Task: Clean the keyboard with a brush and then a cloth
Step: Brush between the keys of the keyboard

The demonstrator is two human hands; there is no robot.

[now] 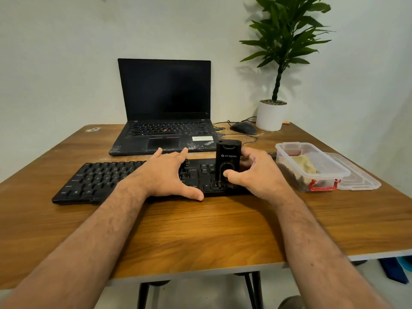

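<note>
The black brush housing (228, 161) reads "STRIFF". The laptop (163, 139) palm rest reads "ThinkPad". Keyboard (107, 179) keys read "Ctrl", "Alt".

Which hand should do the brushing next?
Right. The right hand already grips the black block-shaped brush tool upright on the black keyboard; the left hand lies flat on the keys, steadying it.
</note>
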